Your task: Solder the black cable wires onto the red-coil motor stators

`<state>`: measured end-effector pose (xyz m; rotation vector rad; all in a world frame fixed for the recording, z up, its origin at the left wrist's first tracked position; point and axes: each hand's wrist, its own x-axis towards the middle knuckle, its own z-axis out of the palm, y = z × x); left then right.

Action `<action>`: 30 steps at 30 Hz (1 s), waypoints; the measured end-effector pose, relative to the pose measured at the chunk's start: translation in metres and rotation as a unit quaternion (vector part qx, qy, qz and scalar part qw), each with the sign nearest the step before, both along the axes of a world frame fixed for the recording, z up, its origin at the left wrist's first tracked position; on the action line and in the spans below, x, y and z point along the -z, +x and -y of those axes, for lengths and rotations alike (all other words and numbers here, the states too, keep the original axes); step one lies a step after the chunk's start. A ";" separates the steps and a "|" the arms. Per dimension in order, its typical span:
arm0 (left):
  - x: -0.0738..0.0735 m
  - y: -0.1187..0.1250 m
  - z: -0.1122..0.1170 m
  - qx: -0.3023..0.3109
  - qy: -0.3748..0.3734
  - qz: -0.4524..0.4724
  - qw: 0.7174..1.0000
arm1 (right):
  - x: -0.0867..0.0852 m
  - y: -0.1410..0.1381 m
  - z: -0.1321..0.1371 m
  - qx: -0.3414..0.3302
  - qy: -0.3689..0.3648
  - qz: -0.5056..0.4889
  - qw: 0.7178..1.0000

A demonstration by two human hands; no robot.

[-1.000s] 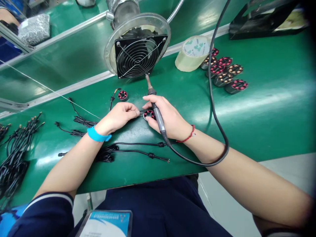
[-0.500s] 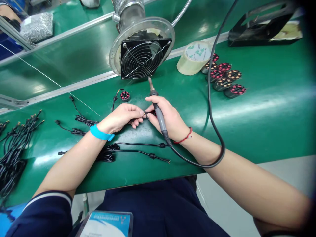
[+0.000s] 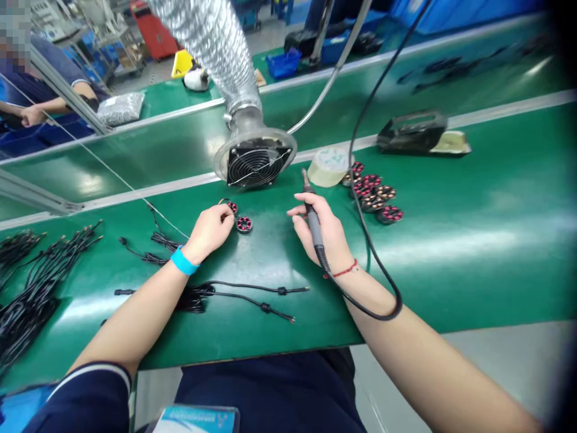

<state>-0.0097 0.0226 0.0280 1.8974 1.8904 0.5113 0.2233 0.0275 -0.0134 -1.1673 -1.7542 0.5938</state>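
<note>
My right hand (image 3: 325, 231) is closed around a soldering iron (image 3: 314, 222), its tip pointing up and away from me, while thumb and index finger stand apart. My left hand (image 3: 211, 230) rests low over the bench with fingers curled; what they hold, if anything, is hidden. Just beyond its fingertips lie two wound motor stators with red coils, the nearer stator (image 3: 244, 225) beside the thumb and the farther stator (image 3: 231, 207) partly behind the fingers. Black cables (image 3: 193, 298) with bare wire ends lie coiled in front of my left forearm.
A fume extractor fan (image 3: 256, 165) hangs over the back of the bench. Right of it sit a tape roll (image 3: 331, 167), several stators (image 3: 373, 192) and a black tape dispenser (image 3: 412, 133). Cable bundles (image 3: 40, 288) cover the left side. A co-worker's hand (image 3: 33, 115) shows beyond the partition.
My hands have moved apart. The left has gone to the far stator, and a second stator now lies beside it. The right has drawn away rightward with the iron. My view has tilted up.
</note>
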 end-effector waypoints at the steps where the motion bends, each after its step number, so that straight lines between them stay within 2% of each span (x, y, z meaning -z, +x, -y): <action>1: 0.001 -0.002 -0.001 -0.014 0.017 -0.006 1.000 | -0.003 0.007 -0.006 0.023 0.005 0.014 1.000; 4: 0.002 -0.006 -0.004 -0.042 0.046 -0.012 0.998 | -0.007 0.025 -0.028 0.086 -0.011 0.065 0.994; 8: 0.002 -0.001 -0.002 -0.020 0.015 -0.063 0.998 | -0.005 0.036 -0.045 0.064 -0.105 0.077 0.989; 12: -0.002 0.011 0.002 -0.009 -0.045 -0.158 0.986 | -0.001 0.031 -0.034 0.050 -0.076 0.043 0.995; 17: -0.007 0.025 0.002 -0.015 -0.066 -0.265 0.962 | -0.001 0.025 -0.013 -0.005 -0.034 0.040 0.999; 23: -0.004 0.023 -0.002 -0.052 -0.081 -0.255 0.962 | -0.006 0.027 -0.009 -0.052 -0.034 0.058 0.996; 30: 0.003 0.020 -0.007 -0.029 -0.064 -0.276 0.959 | -0.007 0.030 -0.008 -0.085 -0.043 0.062 0.993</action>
